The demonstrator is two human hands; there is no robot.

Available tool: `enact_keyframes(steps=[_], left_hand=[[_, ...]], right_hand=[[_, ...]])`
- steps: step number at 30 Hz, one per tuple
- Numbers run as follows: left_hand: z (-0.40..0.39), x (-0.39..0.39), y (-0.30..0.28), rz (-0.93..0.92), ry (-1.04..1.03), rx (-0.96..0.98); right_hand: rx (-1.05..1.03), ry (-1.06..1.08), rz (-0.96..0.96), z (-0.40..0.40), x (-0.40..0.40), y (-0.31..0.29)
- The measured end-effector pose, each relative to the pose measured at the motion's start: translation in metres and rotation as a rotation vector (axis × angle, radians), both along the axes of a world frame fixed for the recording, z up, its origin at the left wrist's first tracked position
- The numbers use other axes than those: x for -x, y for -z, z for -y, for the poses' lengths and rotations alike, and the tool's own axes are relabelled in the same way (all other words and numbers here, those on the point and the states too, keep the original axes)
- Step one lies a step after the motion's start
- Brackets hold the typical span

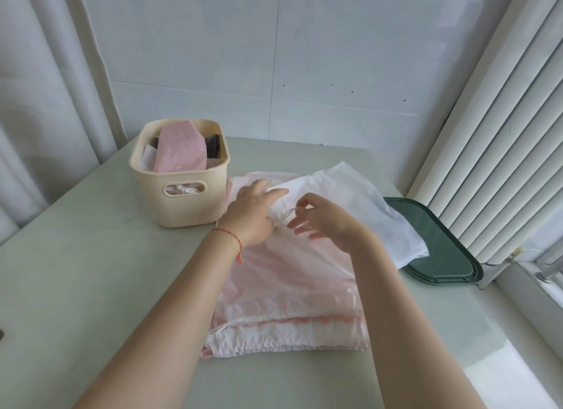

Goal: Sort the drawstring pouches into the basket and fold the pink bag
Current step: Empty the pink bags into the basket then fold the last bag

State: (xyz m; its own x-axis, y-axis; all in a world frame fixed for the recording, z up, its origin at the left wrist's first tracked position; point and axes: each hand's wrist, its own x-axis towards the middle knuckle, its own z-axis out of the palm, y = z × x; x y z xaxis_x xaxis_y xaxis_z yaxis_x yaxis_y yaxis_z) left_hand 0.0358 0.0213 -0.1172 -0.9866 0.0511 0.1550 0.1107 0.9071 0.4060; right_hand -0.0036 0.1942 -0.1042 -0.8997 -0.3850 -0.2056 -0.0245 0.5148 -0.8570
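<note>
A white drawstring pouch (356, 201) lies across the far end of a stack of pink and translucent drawstring bags (289, 289) on the table. My left hand (254, 213) rests on the pouch's gathered mouth with fingers stretched over it. My right hand (323, 219) is beside it, thumb and forefinger pinching the pouch's white cord (289, 212), the other fingers spread. A cream plastic basket (182, 201) stands to the left of the stack, holding a folded pink pouch (179, 149) and other white and dark pouches.
A dark green tray (441, 256) sits at the right, partly under the white pouch. White slatted blinds and a window sill run along the right edge. A tiled wall is behind the table, a curtain at the left.
</note>
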Motion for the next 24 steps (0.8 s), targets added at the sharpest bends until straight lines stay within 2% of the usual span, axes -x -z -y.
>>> enact_keyframes(steps=[4, 7, 11, 14, 19, 22, 24], left_hand=[[0.005, -0.002, -0.005, 0.125, 0.013, 0.135], [0.006, -0.012, -0.014, 0.092, -0.009, 0.138], [0.003, -0.033, -0.022, 0.077, -0.030, -0.177], [0.003, -0.041, -0.019, 0.098, -0.083, -0.355], [-0.002, -0.045, -0.013, 0.179, -0.191, -0.450], [-0.003, -0.038, -0.012, 0.192, -0.241, -0.477], [-0.004, -0.035, -0.015, 0.230, -0.229, -0.435]], right_hand=[[-0.047, -0.048, 0.005, -0.002, -0.006, -0.003], [-0.119, -0.051, -0.064, -0.009, -0.012, -0.012], [-0.209, -0.009, -0.222, -0.024, -0.028, -0.030], [-0.204, 0.004, -0.221, -0.040, -0.037, -0.036], [-0.185, -0.127, -0.290, -0.052, -0.054, -0.030], [-0.317, -0.247, -0.312, -0.053, -0.061, -0.025], [-0.408, -0.225, -0.355, -0.053, -0.059, -0.021]])
